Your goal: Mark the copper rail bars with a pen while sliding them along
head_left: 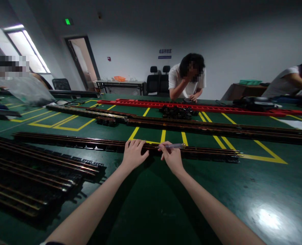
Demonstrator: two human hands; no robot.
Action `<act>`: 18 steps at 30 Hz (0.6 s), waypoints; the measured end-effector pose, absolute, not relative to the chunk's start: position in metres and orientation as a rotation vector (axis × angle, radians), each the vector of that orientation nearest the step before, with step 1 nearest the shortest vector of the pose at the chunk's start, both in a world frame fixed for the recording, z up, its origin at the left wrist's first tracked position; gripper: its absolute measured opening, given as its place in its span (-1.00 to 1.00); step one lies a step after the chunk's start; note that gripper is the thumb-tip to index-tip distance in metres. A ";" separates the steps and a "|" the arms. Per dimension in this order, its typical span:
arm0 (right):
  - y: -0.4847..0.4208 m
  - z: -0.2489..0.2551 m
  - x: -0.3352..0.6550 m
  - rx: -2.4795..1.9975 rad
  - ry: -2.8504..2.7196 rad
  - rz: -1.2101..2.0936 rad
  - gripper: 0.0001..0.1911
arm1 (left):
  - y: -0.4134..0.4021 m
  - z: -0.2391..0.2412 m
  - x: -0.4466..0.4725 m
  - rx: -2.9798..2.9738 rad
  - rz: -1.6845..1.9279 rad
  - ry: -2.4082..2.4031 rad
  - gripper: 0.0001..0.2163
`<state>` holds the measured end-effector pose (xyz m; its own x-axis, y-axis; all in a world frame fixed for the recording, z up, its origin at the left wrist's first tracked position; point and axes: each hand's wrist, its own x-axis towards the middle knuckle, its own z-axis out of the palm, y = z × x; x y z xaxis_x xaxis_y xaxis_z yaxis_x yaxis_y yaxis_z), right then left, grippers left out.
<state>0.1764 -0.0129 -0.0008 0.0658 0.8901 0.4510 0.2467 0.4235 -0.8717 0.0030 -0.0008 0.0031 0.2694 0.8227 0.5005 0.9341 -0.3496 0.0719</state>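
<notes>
A long black strip with copper-coloured rods (pixel 204 150) lies across the green table in front of me. My left hand (pixel 134 153) rests on it palm down, the thumb apart from the fingers. Just to the right, my right hand (pixel 171 157) pinches a slim pen-like tool (pixel 175 145) with a translucent barrel. The tool lies nearly level, its thicker end pointing right and its other end over the strip between my hands. Its tip is too small to make out.
More rodded strips (pixel 38 173) lie at the left. Behind my strip runs another long row (pixel 217 128), a dark cluster of parts (pixel 177 112) and a red slotted rail (pixel 140 104). A person (pixel 188 76) leans at the far edge; another person (pixel 286 81) is at the right.
</notes>
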 end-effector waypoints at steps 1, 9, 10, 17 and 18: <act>-0.013 -0.001 0.176 -1.072 -1.463 0.661 -0.66 | -0.001 0.003 0.003 -2.301 -0.678 -1.630 -0.67; -0.014 0.000 0.176 -1.069 -1.458 0.673 -0.65 | 0.000 0.003 0.002 -2.287 -0.661 -1.623 -0.68; -0.014 0.000 0.176 -1.067 -1.457 0.676 -0.65 | 0.000 0.003 0.002 -2.286 -0.662 -1.620 -0.68; -0.014 0.000 0.177 -1.065 -1.460 0.676 -0.64 | 0.001 0.003 0.002 -2.281 -0.665 -1.612 -0.68; -0.014 0.000 0.176 -1.066 -1.462 0.675 -0.63 | 0.001 0.003 0.002 -2.279 -0.665 -1.614 -0.69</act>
<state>0.1765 -0.0139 -0.0003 0.0598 0.8921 0.4480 0.2381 0.4231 -0.8743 0.0021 0.0008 0.0026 0.2742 0.8145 0.5112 0.9383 -0.3430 0.0432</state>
